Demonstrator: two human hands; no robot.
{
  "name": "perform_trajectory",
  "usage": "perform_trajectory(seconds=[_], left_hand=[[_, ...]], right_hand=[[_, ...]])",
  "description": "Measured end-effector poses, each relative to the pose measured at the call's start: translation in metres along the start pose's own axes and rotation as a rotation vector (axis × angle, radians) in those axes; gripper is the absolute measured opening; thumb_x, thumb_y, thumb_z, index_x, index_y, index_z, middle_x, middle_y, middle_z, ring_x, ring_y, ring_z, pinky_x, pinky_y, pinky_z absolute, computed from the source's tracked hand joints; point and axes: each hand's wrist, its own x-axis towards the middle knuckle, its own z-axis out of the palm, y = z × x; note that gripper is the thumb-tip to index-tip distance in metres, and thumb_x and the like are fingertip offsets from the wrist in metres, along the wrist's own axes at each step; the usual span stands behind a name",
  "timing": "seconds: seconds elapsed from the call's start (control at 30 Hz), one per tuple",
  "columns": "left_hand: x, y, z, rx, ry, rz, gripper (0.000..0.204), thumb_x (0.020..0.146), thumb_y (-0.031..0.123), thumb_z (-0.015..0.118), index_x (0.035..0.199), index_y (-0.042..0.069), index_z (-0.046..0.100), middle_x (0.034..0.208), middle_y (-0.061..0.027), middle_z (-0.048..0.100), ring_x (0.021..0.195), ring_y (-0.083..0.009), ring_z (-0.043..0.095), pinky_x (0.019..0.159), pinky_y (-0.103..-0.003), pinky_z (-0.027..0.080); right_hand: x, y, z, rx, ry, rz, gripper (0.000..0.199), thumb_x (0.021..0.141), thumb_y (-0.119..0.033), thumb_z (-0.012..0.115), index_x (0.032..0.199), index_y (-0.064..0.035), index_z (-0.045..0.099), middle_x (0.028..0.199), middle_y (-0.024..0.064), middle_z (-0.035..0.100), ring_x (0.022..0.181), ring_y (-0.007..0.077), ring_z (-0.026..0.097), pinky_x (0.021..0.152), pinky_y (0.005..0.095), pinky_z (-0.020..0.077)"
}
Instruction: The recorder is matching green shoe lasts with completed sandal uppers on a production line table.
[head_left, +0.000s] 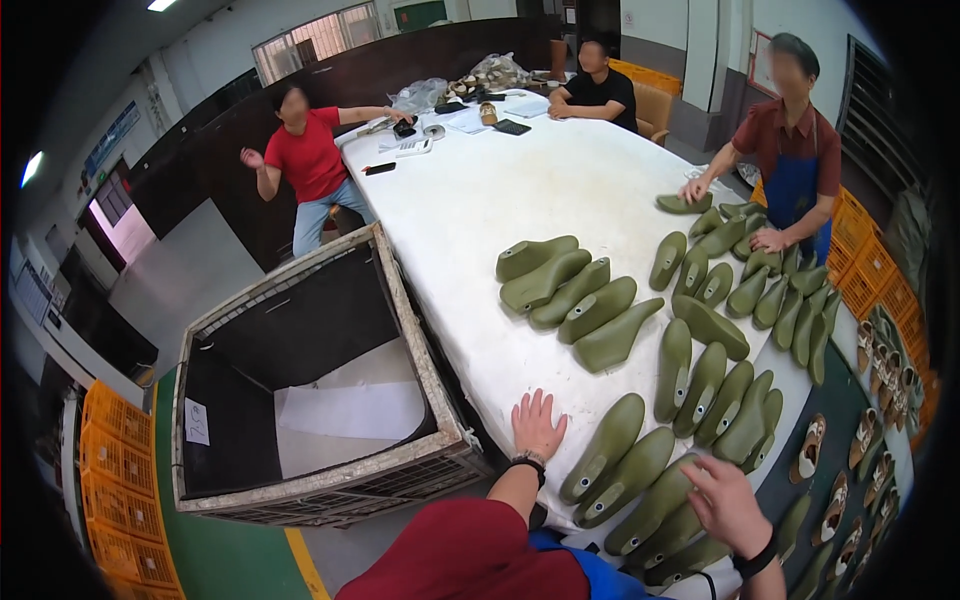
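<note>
While the left hand (537,424) lies flat, fingers spread and empty, on the white table (520,200), the right hand (725,502) grips an olive-green plastic shoe last (655,503) at lower right, mid-arranging, careful alignment seemingly due.

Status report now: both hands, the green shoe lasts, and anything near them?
Left hand flat on white table, empty. Right hand on nearest green shoe lasts. Big crate beside table.

A shoe factory floor: rows of green shoe lasts (600,310) on a long white worktable (500,200), stacked orange crates (120,480), a large empty bin (300,400), painted concrete floor.
</note>
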Motion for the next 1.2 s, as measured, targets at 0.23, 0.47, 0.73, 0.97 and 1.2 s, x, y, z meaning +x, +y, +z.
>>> perform_trajectory(seconds=[0.23,0.47,0.73,0.97,1.2], left_hand=[[0.006,0.017,0.003,0.001,-0.045,0.054,0.052,0.078,0.04,0.055,0.121,0.012,0.049,0.133,-0.0085,0.039,0.124,-0.0285,0.031,0.103,-0.046,0.02],[0.005,0.014,0.005,0.014,-0.03,0.039,0.051,0.078,0.04,0.056,0.12,0.011,0.05,0.132,-0.0086,0.04,0.125,-0.0288,0.031,0.103,-0.046,0.02],[0.006,0.016,0.005,0.009,-0.02,0.046,0.051,0.077,0.04,0.057,0.119,0.011,0.051,0.132,-0.0086,0.041,0.124,-0.0292,0.032,0.102,-0.046,0.021],[0.005,0.015,0.005,0.017,0.004,0.054,0.05,0.077,0.039,0.057,0.118,0.011,0.051,0.13,-0.0089,0.042,0.122,-0.0297,0.033,0.101,-0.047,0.022],[0.006,0.016,0.006,0.023,-0.011,0.057,0.05,0.077,0.039,0.057,0.119,0.011,0.051,0.131,-0.0091,0.041,0.123,-0.0297,0.033,0.102,-0.047,0.022]], right_hand=[[-0.152,0.065,0.146,0.145,0.166,0.532,0.036,0.079,-0.016,0.058,0.114,-0.0068,0.055,0.117,0.0234,0.049,0.104,0.0358,0.05,0.088,0.0392,0.0414],[-0.136,0.045,0.134,0.028,0.159,0.595,0.039,0.086,-0.023,0.054,0.122,-0.0092,0.051,0.123,0.0247,0.045,0.111,0.0384,0.045,0.093,0.041,0.0374],[-0.149,0.06,0.14,-0.002,0.187,0.525,0.035,0.085,-0.02,0.055,0.118,-0.0087,0.054,0.123,0.0199,0.047,0.11,0.0363,0.046,0.095,0.0394,0.0357],[-0.145,0.059,0.138,0.075,0.246,0.523,0.032,0.085,-0.018,0.054,0.115,-0.0066,0.056,0.122,0.0183,0.049,0.11,0.0347,0.046,0.095,0.039,0.0356],[-0.146,0.062,0.138,0.071,0.244,0.533,0.032,0.085,-0.018,0.054,0.115,-0.0065,0.057,0.122,0.0183,0.05,0.109,0.0348,0.047,0.094,0.0386,0.0364]])
